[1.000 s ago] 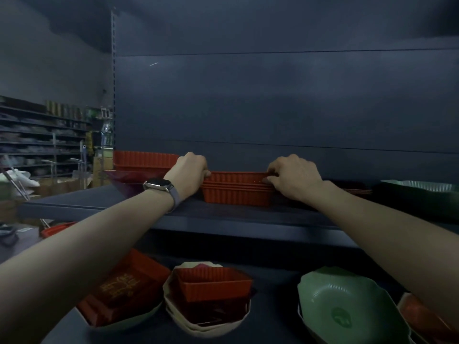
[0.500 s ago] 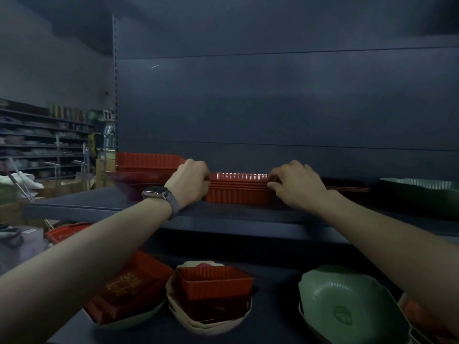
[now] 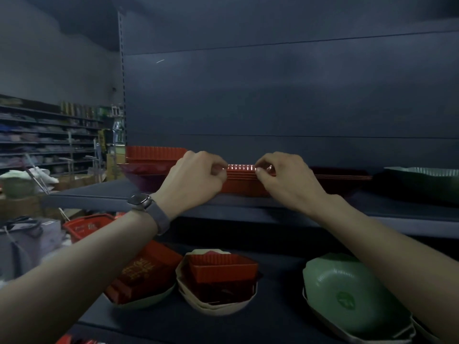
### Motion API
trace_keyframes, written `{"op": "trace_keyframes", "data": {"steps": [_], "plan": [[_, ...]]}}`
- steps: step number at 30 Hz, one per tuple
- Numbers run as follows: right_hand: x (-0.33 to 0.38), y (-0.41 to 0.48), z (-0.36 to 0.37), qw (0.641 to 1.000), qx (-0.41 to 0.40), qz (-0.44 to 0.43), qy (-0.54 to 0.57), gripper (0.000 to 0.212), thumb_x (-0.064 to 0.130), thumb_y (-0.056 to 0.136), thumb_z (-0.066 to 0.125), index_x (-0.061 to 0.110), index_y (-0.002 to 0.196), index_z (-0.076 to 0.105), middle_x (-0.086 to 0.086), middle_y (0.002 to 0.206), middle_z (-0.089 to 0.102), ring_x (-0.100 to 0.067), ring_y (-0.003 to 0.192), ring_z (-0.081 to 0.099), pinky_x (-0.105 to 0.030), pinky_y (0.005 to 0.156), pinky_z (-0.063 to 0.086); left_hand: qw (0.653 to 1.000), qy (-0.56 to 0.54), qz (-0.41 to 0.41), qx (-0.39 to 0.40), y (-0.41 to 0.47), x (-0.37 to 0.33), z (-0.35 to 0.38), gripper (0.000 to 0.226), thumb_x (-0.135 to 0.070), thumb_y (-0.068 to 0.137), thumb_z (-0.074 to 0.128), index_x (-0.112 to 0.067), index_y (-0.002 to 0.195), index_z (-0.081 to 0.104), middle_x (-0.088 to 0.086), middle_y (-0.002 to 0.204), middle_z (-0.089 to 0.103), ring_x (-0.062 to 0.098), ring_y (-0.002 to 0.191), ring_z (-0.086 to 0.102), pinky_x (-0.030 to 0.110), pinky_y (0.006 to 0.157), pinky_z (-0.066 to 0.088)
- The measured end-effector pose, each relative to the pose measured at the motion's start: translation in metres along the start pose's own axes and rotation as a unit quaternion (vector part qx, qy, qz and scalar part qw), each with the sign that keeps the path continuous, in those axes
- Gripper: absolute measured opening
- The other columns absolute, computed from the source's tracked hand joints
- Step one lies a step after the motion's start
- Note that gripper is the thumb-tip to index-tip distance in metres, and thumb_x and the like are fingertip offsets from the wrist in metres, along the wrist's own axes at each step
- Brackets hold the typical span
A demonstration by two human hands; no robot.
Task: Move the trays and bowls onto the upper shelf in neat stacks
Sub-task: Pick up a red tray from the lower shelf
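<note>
Progress looks partial: the dark upper shelf already carries a low stack of red ribbed rectangular plastic trays at its middle, a taller red ribbed stack resting on a dark red bowl to the left, and dark flat trays and a pale green ribbed dish to the right. The left hand and the right hand each pinch the low stack's top rim with curled fingers, probably squaring it. Left to move from the lower shelf are tilted red trays in a white bowl, a red ribbed tray nested in cream bowls, and green bowls. The low stack sits near the shelf's front edge. Side gaps are hidden by the hands, while the space above the stacks is open.
</note>
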State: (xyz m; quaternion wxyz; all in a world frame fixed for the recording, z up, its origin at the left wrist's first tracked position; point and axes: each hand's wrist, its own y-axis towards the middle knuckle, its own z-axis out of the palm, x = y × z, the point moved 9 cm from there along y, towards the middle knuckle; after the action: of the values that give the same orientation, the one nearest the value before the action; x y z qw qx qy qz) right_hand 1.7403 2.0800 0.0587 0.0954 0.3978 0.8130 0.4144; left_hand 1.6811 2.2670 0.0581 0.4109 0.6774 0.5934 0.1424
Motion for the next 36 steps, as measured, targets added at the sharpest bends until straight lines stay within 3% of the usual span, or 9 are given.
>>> {"op": "trace_keyframes", "data": {"steps": [5,9,14,18,23,26,28,31,36], "plan": [[0.028,-0.030,-0.008,0.993,-0.045,-0.036,0.106,0.018,0.032,0.098,0.061,0.025,0.106,0.075,0.011,0.100,0.073,-0.007,0.095,0.067,-0.030,0.091,0.054,0.998,-0.049,0.019,-0.022,-0.038,-0.004,-0.011,0.028,-0.035,0.092,0.059,-0.038,0.114,0.075,-0.018,0.067,0.070,0.004,0.071,0.069,0.036,0.078,0.061],[0.047,-0.069,0.005,0.985,-0.034,-0.066,0.155,0.012,0.020,0.100,0.064,0.023,0.104,0.075,0.017,0.093,0.071,0.000,0.088,0.065,-0.010,0.077,0.046,0.995,-0.097,0.011,-0.017,-0.078,0.004,-0.001,0.023,-0.022,0.097,0.066,-0.029,0.117,0.077,-0.023,0.062,0.067,-0.007,0.061,0.065,0.009,0.065,0.049],[0.045,-0.107,0.046,0.977,0.003,-0.059,0.205,0.012,0.020,0.102,0.064,0.026,0.108,0.073,0.018,0.098,0.070,-0.001,0.095,0.067,-0.011,0.081,0.047,0.994,-0.107,-0.018,0.018,-0.119,0.036,0.033,0.023,-0.020,0.098,0.067,-0.028,0.117,0.076,-0.016,0.078,0.078,-0.003,0.073,0.073,0.024,0.080,0.060],[0.026,-0.127,0.087,0.971,0.026,-0.021,0.238,0.015,0.018,0.102,0.064,0.025,0.110,0.073,0.021,0.097,0.070,-0.002,0.094,0.069,-0.010,0.079,0.047,0.981,-0.148,-0.109,0.055,-0.142,0.091,0.078,0.025,-0.015,0.096,0.067,-0.027,0.116,0.075,-0.012,0.073,0.078,0.002,0.067,0.074,0.026,0.075,0.060],[-0.034,-0.139,0.165,0.966,0.068,0.099,0.229,0.018,0.016,0.099,0.064,0.028,0.110,0.072,0.015,0.100,0.072,0.000,0.092,0.067,-0.018,0.080,0.051,0.899,-0.260,-0.339,0.098,-0.160,0.177,0.144,0.010,-0.012,0.096,0.067,-0.012,0.090,0.075,0.011,0.077,0.079,0.020,0.061,0.074,0.030,0.056,0.057],[-0.077,-0.143,0.207,0.956,0.089,0.188,0.206,0.022,0.016,0.097,0.064,0.026,0.115,0.070,0.002,0.112,0.071,-0.012,0.102,0.068,-0.027,0.090,0.053,0.824,-0.335,-0.435,0.139,-0.170,0.206,0.184,0.024,-0.022,0.102,0.065,0.001,0.096,0.069,0.024,0.077,0.075,0.032,0.061,0.073,0.048,0.073,0.065],[-0.102,-0.147,0.226,0.934,0.098,0.266,0.215,0.025,0.019,0.097,0.065,0.021,0.122,0.069,-0.005,0.119,0.071,-0.020,0.108,0.068,-0.031,0.097,0.052,0.793,-0.360,-0.467,0.154,-0.176,0.208,0.197,0.029,-0.026,0.103,0.063,0.003,0.106,0.066,0.030,0.081,0.076,0.041,0.072,0.077,0.054,0.081,0.065],[-0.125,-0.150,0.244,0.892,0.109,0.362,0.249,0.032,0.026,0.099,0.063,0.015,0.128,0.068,-0.009,0.125,0.071,-0.025,0.116,0.066,-0.033,0.102,0.050,0.762,-0.378,-0.496,0.175,-0.177,0.198,0.207,0.044,-0.036,0.102,0.064,0.002,0.123,0.056,0.029,0.083,0.077,0.041,0.079,0.078,0.042,0.070,0.066],[-0.142,-0.139,0.255,0.878,0.142,0.410,0.203,0.039,0.041,0.096,0.060,0.013,0.120,0.072,-0.014,0.124,0.070,-0.034,0.119,0.065,-0.040,0.104,0.051,0.732,-0.396,-0.514,0.205,-0.170,0.176,0.218,0.045,-0.046,0.102,0.060,-0.014,0.129,0.043,0.030,0.086,0.077,0.041,0.080,0.079,0.045,0.075,0.066]]}}
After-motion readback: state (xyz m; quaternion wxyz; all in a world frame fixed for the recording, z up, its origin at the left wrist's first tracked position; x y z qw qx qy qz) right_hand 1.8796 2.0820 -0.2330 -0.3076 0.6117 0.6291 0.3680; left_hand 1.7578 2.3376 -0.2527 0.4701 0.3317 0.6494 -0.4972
